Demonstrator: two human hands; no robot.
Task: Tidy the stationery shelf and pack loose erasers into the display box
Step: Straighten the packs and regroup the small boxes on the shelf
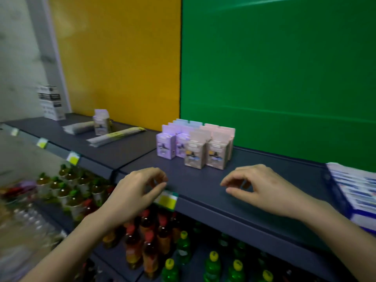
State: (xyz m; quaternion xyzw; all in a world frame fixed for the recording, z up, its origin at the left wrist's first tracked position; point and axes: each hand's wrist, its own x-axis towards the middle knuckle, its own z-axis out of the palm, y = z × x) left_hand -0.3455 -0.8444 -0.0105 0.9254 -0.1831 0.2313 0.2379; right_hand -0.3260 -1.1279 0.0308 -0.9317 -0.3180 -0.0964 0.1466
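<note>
Eraser boxes (195, 145) — beyond both hands | left hand (140, 192) | right hand (258, 188)

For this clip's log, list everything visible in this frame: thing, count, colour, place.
shelf: one, dark grey, across the middle
small boxes: a cluster, exact count unclear, purple, pink and pale blue, shelf centre against the green panel
single box: one, purple-topped, further left on the shelf
flat packets: two or so, pale, lying beside the single box
stacked boxes: a few, black and white, far left end
display box: one, blue and white, right end of the shelf
price tags: several, yellow, along the shelf's front edge
bottles: many, green, yellow and red caps, lower shelves
back panels: two, yellow left, green right
left hand: empty, fingers curled, at the front edge
right hand: empty, fingers curled, over the shelf
</note>
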